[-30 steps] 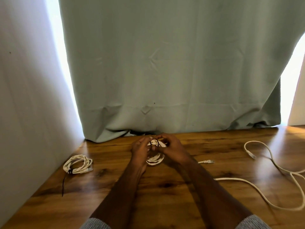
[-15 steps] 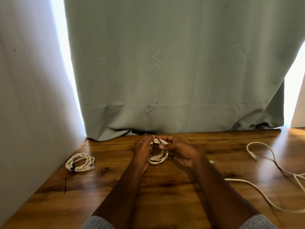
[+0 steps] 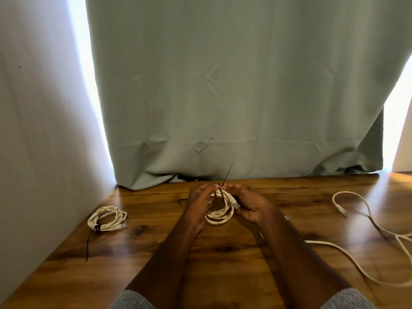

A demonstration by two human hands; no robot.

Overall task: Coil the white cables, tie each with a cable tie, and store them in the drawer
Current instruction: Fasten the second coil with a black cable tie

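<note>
Now that the thin end of the black cable tie (image 3: 227, 173) sticks up past the fingers, where a moment ago it was only a small loop, the tie looks pulled through and nearly tight. The left hand (image 3: 199, 202) grips the white coil (image 3: 219, 214) and the right hand (image 3: 248, 202) pinches the tie on top of it. Left of this coil lies a tied coil (image 3: 107, 220); right of it lies a loose cable (image 3: 365, 221), not coiled yet. No drawer shows.
</note>
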